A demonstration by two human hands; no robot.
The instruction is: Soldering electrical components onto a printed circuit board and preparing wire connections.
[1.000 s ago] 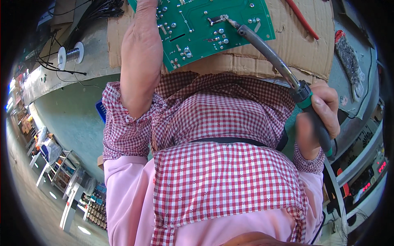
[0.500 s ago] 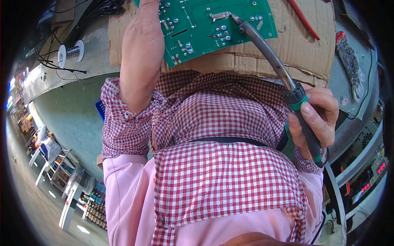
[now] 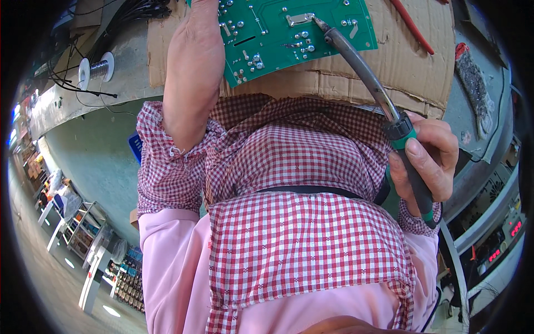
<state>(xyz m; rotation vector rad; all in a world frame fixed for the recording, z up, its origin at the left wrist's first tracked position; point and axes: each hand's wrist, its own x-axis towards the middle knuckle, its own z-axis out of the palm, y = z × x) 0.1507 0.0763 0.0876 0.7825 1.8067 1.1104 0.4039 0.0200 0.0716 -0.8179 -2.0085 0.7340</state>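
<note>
A soldering iron [image 3: 410, 151] with a green and black handle is gripped in my right hand [image 3: 435, 158], fingers wrapped round the handle. Its bent metal shaft slants up and left. The tip meets one end of a flat metal strip [image 3: 301, 20] on a green circuit board [image 3: 272, 60]. That board lies solder side up, with shiny joints across it. My left forearm reaches over the board's left side; only the wrist end of my left hand [image 3: 202, 6] shows at the upper edge. Its fingers are out of the picture.
Cardboard [image 3: 409, 75] covers the bench under the board. A spool of solder wire [image 3: 99, 70] stands left, near a bundle of black cables [image 3: 133, 19]. To the right lie a red rod-like tool [image 3: 413, 26] and a dark bundle with a red end [image 3: 474, 83].
The circuit board has shifted slightly up and to the right. My right hand and the iron stay almost still, the tip still at the metal strip.
</note>
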